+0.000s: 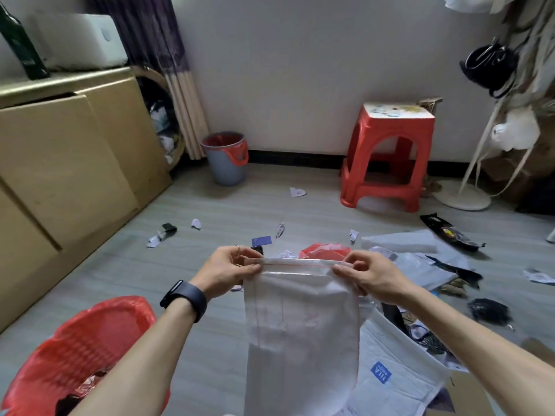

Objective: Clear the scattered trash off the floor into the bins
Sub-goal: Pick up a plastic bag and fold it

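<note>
Indoors, grey floor, scattered scraps, red stool, white bag held up

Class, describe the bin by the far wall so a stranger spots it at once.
Start at the red stool against the wall, then look left to the curtain. The bin stands at its foot: grey-sided with a red liner, unlike the all-red basket.

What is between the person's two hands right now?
In the head view, the top edge of a white plastic bag spans between the left hand and the right hand; both pinch its corners.
</note>
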